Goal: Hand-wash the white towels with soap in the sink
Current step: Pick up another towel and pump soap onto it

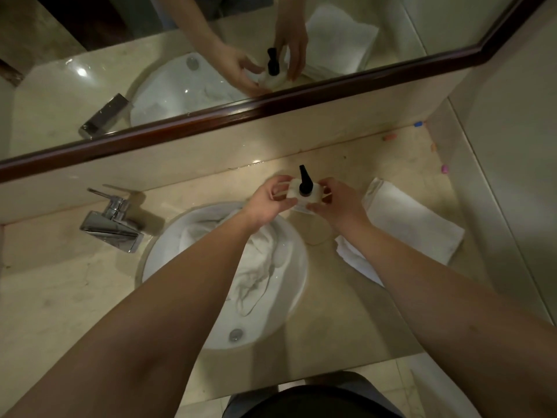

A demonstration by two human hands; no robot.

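White on cream, with one black accent up top.

White soap bottle (pixel 304 193) wearing a black pump, white wet towel (pixel 259 254) showing grey folds in the white sink (pixel 297 285), white folded towels (pixel 413 224) on the right; the surface (pixel 60 297) is mottled cream marble, the tap (pixel 113 224) shiny chrome, the mirror frame (pixel 241 111) dark reddish-brown, with small pink, orange and blue bits in the far corner.

A chrome lever faucet (pixel 113 222) stands on the beige marble countertop (pixel 60 297), below a dark wood-framed wall mirror (pixel 90 40). Small coloured bits (pixel 389 136) lie by the far corner.
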